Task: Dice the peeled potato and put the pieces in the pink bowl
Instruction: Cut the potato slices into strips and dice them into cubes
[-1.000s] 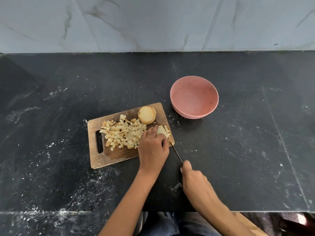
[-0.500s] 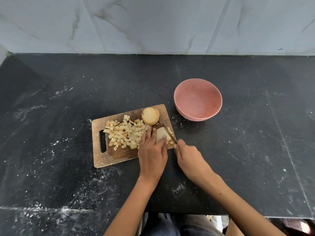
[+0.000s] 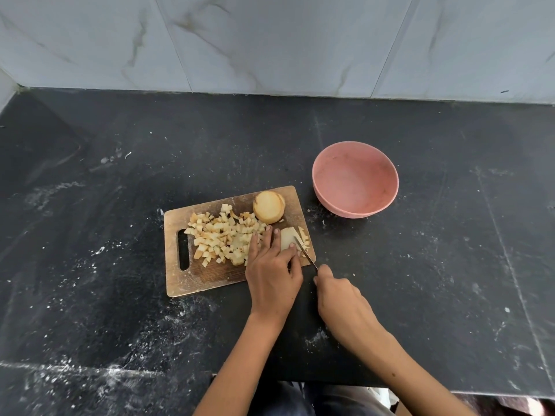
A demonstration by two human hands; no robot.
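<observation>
- Wooden cutting board (image 3: 207, 277) lies on the black countertop (image 3: 450, 265), handle slot at its left end.
- Pile of diced potato pieces (image 3: 222, 235) covers the middle of the board; single cubes blur together at the pile's near edge.
- Uncut potato chunk (image 3: 268, 207), rounded, sits at the board's far right corner, just beyond the pile.
- Left hand (image 3: 273, 271) rests knuckles-up on the board's near right part. Fingers curl down onto a pale potato piece (image 3: 286, 238), thumb and index fingertip pressing it in place; the hand hides the piece's near side and part of the pile.
- A few cut strips (image 3: 304, 235) lie at the right side of that piece, at the board's right edge.
- Right hand (image 3: 339, 298) is over the countertop, just off the board's near right corner, fingers closed round the knife (image 3: 306, 253). The handle is fully hidden in the fist; only the thin blade shows, its tip at the held piece. Whether the edge is in the potato cannot be told.
- Pink bowl (image 3: 387, 175) stands on the countertop, right of and beyond the board, apart from it. No pieces seen inside.
- Both forearms are cut off by the lower frame edge.
</observation>
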